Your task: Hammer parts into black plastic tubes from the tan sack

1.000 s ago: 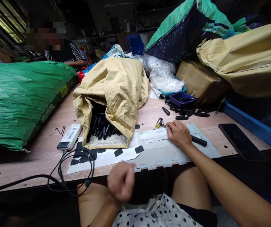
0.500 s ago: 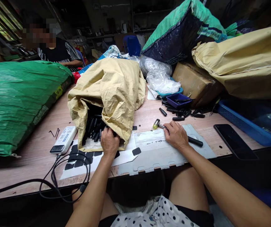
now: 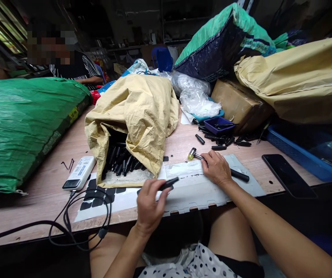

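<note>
Between the thumb and fingers of my left hand is a black tapered tube-like piece, held over the near edge of the table. My right hand is closed around the shaft of a small hammer, which lies on the grey mat; its head has a yellowish face and its black handle points right. To the left, a beige sack gapes toward me with many similar black pieces inside. Under its mouth lies a white sheet with black rounded squares.
A white power bank with a looped black cable sits on the left, near a big green sack. Loose black pieces lie around a purple tray. A phone and a blue basket are at right. A co-worker sits across the table.
My left hand has come out of the beige sack's mouth, moving right and toward me, with a black piece in its fingers. My right hand stays on the hammer.
</note>
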`<control>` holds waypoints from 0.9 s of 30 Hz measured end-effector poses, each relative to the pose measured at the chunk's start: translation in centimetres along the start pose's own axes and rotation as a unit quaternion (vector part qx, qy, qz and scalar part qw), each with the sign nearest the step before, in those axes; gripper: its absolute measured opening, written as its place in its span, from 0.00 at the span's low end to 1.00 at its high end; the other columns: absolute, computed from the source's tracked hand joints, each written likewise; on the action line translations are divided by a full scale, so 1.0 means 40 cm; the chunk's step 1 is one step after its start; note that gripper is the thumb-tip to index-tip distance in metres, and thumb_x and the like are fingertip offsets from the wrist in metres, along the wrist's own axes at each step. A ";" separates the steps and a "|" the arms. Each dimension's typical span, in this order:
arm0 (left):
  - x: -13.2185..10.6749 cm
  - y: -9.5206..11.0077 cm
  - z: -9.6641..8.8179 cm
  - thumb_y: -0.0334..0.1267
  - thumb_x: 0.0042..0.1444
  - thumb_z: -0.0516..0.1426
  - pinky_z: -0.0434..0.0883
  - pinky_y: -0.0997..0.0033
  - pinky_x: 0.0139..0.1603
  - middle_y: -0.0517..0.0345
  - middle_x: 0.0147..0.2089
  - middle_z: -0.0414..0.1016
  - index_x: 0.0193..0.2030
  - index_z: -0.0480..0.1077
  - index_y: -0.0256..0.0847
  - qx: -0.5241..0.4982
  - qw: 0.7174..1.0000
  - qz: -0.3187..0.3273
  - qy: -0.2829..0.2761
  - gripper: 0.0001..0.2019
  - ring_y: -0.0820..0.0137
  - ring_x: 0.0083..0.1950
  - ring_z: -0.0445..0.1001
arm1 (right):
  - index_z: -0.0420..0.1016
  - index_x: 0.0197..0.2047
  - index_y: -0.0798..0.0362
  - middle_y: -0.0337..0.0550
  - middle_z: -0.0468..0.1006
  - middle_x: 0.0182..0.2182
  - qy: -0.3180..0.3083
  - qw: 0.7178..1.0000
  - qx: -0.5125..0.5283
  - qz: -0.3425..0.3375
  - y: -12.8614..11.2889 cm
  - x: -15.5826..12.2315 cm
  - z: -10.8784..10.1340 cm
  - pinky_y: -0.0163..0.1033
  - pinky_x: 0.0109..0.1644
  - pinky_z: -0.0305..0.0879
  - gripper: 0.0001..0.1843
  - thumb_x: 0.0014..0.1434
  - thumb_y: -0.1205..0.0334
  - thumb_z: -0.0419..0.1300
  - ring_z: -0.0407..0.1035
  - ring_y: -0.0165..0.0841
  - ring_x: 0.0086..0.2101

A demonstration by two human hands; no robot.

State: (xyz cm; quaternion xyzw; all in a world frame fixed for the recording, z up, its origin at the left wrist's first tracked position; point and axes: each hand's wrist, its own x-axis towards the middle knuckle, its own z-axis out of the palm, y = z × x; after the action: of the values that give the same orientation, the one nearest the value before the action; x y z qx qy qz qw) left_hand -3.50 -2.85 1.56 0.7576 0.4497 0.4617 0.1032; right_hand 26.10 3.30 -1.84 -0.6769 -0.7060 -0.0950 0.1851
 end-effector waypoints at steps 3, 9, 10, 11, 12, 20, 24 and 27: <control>0.039 0.009 0.057 0.38 0.67 0.59 0.74 0.66 0.47 0.55 0.44 0.76 0.50 0.74 0.44 0.002 0.992 0.004 -0.127 0.07 0.66 0.46 0.76 | 0.78 0.49 0.50 0.47 0.73 0.40 0.000 1.000 0.000 -0.002 -0.001 0.000 -0.001 0.42 0.48 0.55 0.13 0.68 0.60 0.54 0.63 0.40 0.44; 0.061 -0.032 0.118 0.37 0.66 0.60 0.72 0.60 0.50 0.54 0.45 0.75 0.48 0.75 0.45 0.060 0.976 -0.048 -0.204 0.06 0.61 0.48 0.74 | 0.78 0.50 0.50 0.47 0.73 0.40 -0.002 1.000 0.003 -0.005 0.001 0.001 -0.003 0.42 0.48 0.55 0.13 0.68 0.60 0.54 0.63 0.40 0.44; 0.057 -0.036 0.120 0.37 0.66 0.59 0.71 0.59 0.51 0.53 0.45 0.75 0.48 0.74 0.45 0.062 0.975 -0.046 -0.208 0.06 0.60 0.48 0.73 | 0.78 0.50 0.50 0.47 0.73 0.41 -0.002 1.000 0.003 -0.005 0.001 0.001 -0.004 0.42 0.48 0.55 0.13 0.68 0.60 0.53 0.63 0.40 0.44; 0.052 -0.038 0.121 0.37 0.66 0.59 0.71 0.59 0.51 0.53 0.45 0.75 0.48 0.74 0.45 0.062 0.975 -0.044 -0.210 0.06 0.60 0.49 0.73 | 0.78 0.50 0.50 0.47 0.73 0.41 -0.002 1.000 0.003 -0.006 0.001 0.001 -0.004 0.42 0.48 0.55 0.14 0.68 0.60 0.53 0.63 0.40 0.44; 0.047 -0.040 0.122 0.37 0.66 0.59 0.71 0.58 0.52 0.53 0.46 0.74 0.49 0.74 0.45 0.059 0.975 -0.045 -0.211 0.06 0.60 0.49 0.72 | 0.78 0.50 0.50 0.47 0.73 0.40 -0.002 1.000 0.002 -0.007 0.001 0.001 -0.004 0.42 0.48 0.55 0.14 0.68 0.60 0.53 0.63 0.40 0.44; 0.050 -0.040 0.123 0.37 0.65 0.60 0.70 0.57 0.55 0.53 0.47 0.72 0.51 0.72 0.44 0.011 0.974 -0.102 -0.201 0.09 0.60 0.51 0.72 | 0.78 0.49 0.50 0.47 0.73 0.40 0.004 1.000 0.006 -0.005 0.003 -0.003 -0.002 0.42 0.47 0.55 0.14 0.68 0.60 0.53 0.63 0.40 0.43; 0.057 -0.041 0.122 0.36 0.63 0.61 0.70 0.58 0.55 0.54 0.45 0.71 0.46 0.73 0.44 -0.013 0.973 -0.118 -0.196 0.06 0.61 0.50 0.72 | 0.78 0.49 0.50 0.46 0.73 0.40 0.007 1.000 0.008 -0.003 0.004 -0.003 0.000 0.42 0.48 0.56 0.14 0.68 0.60 0.53 0.63 0.39 0.43; 0.060 -0.044 0.123 0.36 0.63 0.62 0.70 0.58 0.54 0.55 0.45 0.71 0.45 0.74 0.44 -0.028 0.972 -0.131 -0.195 0.05 0.61 0.50 0.72 | 0.78 0.49 0.50 0.46 0.73 0.40 0.012 1.000 0.010 -0.004 0.006 -0.003 0.002 0.42 0.48 0.56 0.14 0.68 0.59 0.53 0.63 0.39 0.43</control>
State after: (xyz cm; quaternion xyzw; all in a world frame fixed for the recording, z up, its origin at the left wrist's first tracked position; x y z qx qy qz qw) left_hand -0.23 1.28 -0.70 0.7641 0.5032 0.3002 0.2700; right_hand 26.34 3.22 -1.99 -0.6707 -0.7078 -0.0965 0.1998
